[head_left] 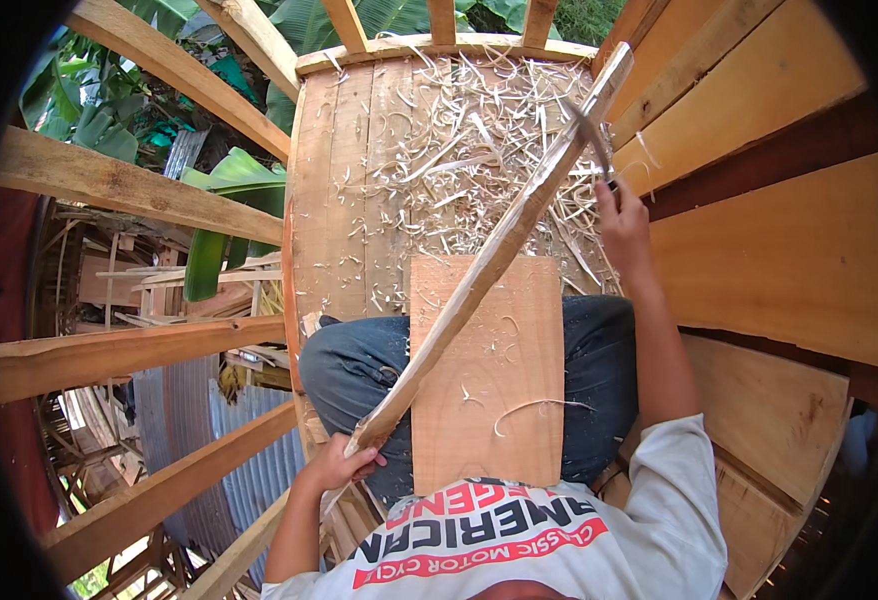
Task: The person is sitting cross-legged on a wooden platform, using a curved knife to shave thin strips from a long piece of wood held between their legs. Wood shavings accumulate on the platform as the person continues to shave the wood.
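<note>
A long, rough-hewn wooden pole [491, 262] slants across my lap, from the lower left up to the far right. Its near end is gripped by my left hand [341, 464], fingers wrapped round it. My right hand [623, 222] is closed on the dark handle of a curved knife [593, 138], whose blade lies at or against the pole's far part; I cannot tell if it is cutting in. Under the pole, a flat rectangular wooden board [486, 420] rests across my crossed legs, with a few thin shavings on it.
Curled wood shavings [459, 150] litter the plank floor [331, 200] ahead of me. Wooden rails [139, 195] fence the left and far sides, with banana leaves [234, 175] and corrugated sheets [259, 430] beyond. Broad wooden panels [769, 250] stand close on the right.
</note>
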A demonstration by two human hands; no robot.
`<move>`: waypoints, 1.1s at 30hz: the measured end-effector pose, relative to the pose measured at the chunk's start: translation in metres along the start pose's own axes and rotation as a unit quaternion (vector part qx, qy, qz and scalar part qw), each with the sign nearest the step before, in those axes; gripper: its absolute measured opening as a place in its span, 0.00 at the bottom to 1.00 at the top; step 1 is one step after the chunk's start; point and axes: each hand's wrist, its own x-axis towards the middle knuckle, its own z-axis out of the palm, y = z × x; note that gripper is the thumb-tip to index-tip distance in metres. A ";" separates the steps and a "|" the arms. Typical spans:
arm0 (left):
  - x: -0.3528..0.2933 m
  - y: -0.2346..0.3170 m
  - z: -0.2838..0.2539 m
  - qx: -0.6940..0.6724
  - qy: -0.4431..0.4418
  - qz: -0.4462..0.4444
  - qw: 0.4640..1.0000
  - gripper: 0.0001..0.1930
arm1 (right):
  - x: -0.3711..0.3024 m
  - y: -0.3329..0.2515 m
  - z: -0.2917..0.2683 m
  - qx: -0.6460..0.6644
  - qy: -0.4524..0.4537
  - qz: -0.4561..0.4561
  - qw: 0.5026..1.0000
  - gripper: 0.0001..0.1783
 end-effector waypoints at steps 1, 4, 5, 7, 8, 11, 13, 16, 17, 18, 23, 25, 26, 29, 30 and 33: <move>0.000 0.000 0.000 -0.006 0.000 0.002 1.000 0.17 | 0.013 0.009 -0.003 0.005 0.077 0.001 0.997 0.16; 0.003 -0.012 -0.010 -0.003 -0.035 -0.007 0.999 0.16 | -0.020 0.011 0.011 0.002 -0.016 -0.071 0.997 0.16; 0.004 -0.014 -0.011 0.002 -0.056 -0.015 0.998 0.18 | -0.031 0.005 0.015 -0.042 -0.028 -0.168 0.985 0.17; 0.002 -0.012 -0.009 -0.035 -0.038 0.002 0.999 0.18 | -0.041 0.001 0.024 -0.031 -0.046 -0.145 0.988 0.18; 0.003 -0.010 -0.006 -0.054 -0.032 0.010 0.998 0.18 | -0.044 0.002 0.025 -0.028 -0.055 -0.132 0.989 0.19; -0.002 -0.001 0.000 -0.062 -0.013 0.013 0.998 0.18 | -0.041 0.005 0.021 -0.073 -0.058 -0.088 0.992 0.24; -0.001 -0.001 0.001 -0.036 -0.011 -0.002 0.999 0.18 | -0.039 0.007 0.020 -0.104 -0.060 -0.066 0.991 0.26; -0.003 0.003 0.002 -0.036 -0.005 -0.016 0.999 0.19 | -0.031 0.008 0.025 -0.147 -0.046 -0.060 0.986 0.28; -0.003 0.003 0.002 -0.043 -0.002 -0.020 0.999 0.19 | -0.028 0.009 0.025 -0.161 -0.042 -0.067 0.984 0.28; -0.004 0.003 0.004 -0.048 -0.001 -0.018 0.999 0.18 | -0.024 0.010 0.026 -0.175 -0.037 -0.074 0.981 0.29; -0.004 0.007 0.007 -0.066 -0.003 -0.020 0.998 0.17 | 0.003 0.017 0.024 -0.214 -0.019 0.001 0.977 0.32; -0.002 0.002 0.002 -0.074 -0.010 -0.030 0.997 0.17 | 0.006 0.019 0.027 -0.227 0.006 -0.002 0.974 0.32; -0.002 -0.001 0.000 -0.081 -0.015 -0.036 0.996 0.18 | 0.008 0.022 0.028 -0.235 0.016 -0.003 0.972 0.32; 0.001 -0.001 -0.003 -0.083 -0.027 -0.036 0.996 0.18 | 0.027 0.043 0.010 -0.153 0.075 0.083 0.982 0.33; 0.001 -0.003 -0.004 -0.062 -0.028 -0.035 0.997 0.18 | 0.033 0.053 0.000 -0.105 0.100 0.126 0.981 0.33; 0.003 -0.005 -0.007 0.002 -0.021 -0.026 0.999 0.16 | 0.025 0.071 -0.011 -0.113 0.148 0.054 0.981 0.35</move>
